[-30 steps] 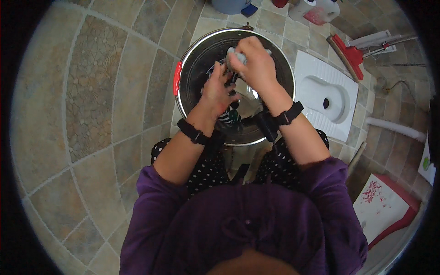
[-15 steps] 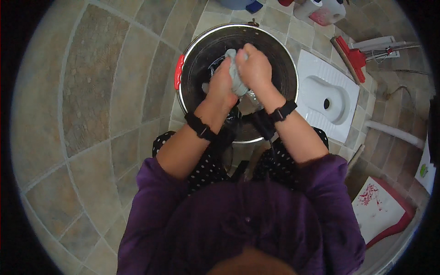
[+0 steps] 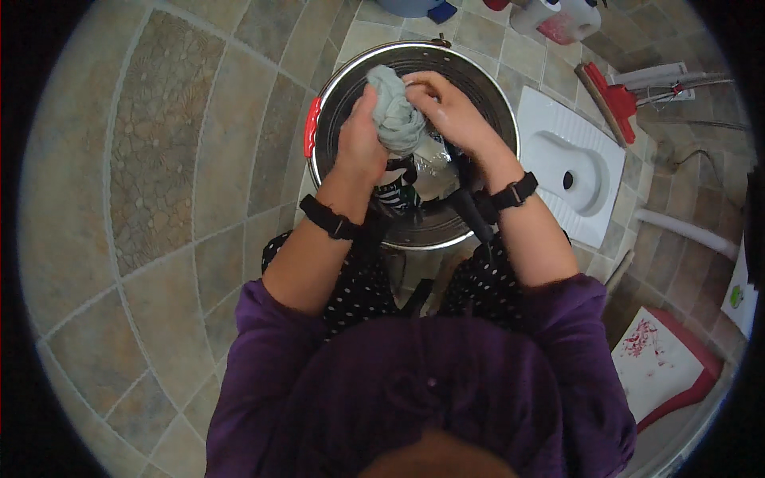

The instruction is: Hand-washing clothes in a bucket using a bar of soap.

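A pale grey-green cloth (image 3: 396,115), bunched and twisted, is held up over a round metal bucket (image 3: 496,182). My left hand (image 3: 362,142) grips the cloth from its left side, the thumb along its edge. My right hand (image 3: 450,111) is at the cloth's right side, with curled index finger and thumb pinching its edge; the other fingers are partly hidden. Below the hands, water (image 3: 434,171) glints in the bucket, and a black-and-white striped cloth (image 3: 396,193) lies in it. Both wrists wear black straps.
The bucket has a red grip (image 3: 311,127) on its left rim. To its right, a white squat toilet (image 3: 570,167) is set in the tiled floor. Beyond are a red floor squeegee (image 3: 613,99), white jugs (image 3: 558,20) and a blue basin (image 3: 405,6). A red-and-white stool-like object (image 3: 665,366) stands at right.
My hands have moved apart, with the right hand shifting right. The cloth, earlier squeezed between both hands, now shows as a bunched bundle, higher and further left.
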### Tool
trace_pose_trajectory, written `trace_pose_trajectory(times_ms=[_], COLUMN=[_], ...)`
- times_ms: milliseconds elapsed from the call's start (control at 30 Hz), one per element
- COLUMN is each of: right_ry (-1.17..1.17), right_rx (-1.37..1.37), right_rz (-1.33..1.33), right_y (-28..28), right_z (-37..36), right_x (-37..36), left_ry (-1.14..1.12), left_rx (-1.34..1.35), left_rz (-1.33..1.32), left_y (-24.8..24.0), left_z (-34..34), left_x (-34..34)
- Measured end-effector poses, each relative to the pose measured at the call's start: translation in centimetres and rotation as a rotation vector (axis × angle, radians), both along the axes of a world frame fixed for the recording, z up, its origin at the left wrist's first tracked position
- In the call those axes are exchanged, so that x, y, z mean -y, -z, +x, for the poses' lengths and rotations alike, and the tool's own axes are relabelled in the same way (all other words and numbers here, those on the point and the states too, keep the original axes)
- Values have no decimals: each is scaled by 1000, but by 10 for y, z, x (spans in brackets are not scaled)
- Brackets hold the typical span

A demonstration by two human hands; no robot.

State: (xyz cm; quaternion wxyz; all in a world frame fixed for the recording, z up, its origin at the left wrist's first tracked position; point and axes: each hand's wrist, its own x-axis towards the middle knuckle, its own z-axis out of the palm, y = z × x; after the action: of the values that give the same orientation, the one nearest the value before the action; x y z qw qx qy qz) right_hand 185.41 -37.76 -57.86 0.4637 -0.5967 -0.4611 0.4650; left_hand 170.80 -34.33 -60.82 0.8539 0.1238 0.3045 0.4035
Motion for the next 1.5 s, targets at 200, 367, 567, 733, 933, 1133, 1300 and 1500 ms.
trace_pose_trajectory(times_ms=[200, 367, 567, 733, 933, 1133, 1300, 1500], right_ry=[-201, -8, 160, 51, 375, 178, -241, -74], right_rx=[455, 427, 742, 694, 627, 669, 695, 664], right_rz=[-161, 284, 26, 34, -59, 496, 151, 63], right_y=[-20, -25, -9, -17, 0, -7, -27, -36], right_z=[10, -24, -57, -74, -32, -4, 1, 16], right_x=[6, 10, 8, 14, -1, -10, 9, 1], left_ry=[-69, 72, 154, 230, 171, 158, 173, 81], left_rx=[-157, 100, 194, 474, -248, -326, -365, -458], left_rz=[121, -73, -9, 80, -270, 34, 248, 410], left_y=[14, 26, 5, 65, -30, -21, -14, -6], left_z=[-3, -1, 17, 2, 32, 13, 1, -6], left_x=[-2, -1, 33, 21, 29, 6, 2, -4])
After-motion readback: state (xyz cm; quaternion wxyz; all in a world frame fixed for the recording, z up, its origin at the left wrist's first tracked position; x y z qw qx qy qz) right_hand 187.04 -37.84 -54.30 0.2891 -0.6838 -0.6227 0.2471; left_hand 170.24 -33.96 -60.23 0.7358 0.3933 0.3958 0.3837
